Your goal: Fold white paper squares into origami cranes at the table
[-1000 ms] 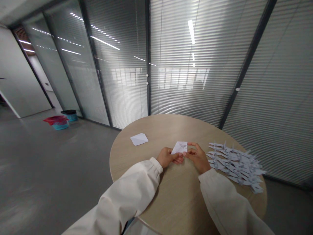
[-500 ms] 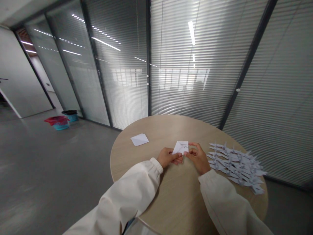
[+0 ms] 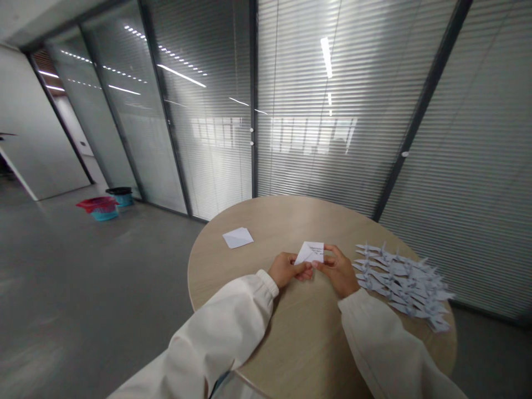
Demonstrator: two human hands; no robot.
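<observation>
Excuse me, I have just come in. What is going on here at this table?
A person at a round wooden table holds a folded white paper between the left hand and the right hand. A second folded white paper lies on the table, beyond the left hand. A pile of paper cranes lies beside the right hand.

Folded white paper (image 3: 308,252): printed lines too small to read, lower corner hidden behind fingertips (image 3: 306,271). Paper cranes (image 3: 399,280): overlapping, count indeterminable. White sleeves (image 3: 220,327): cut off by lower edge. Round table (image 3: 291,221): near rim likewise cut off.
</observation>
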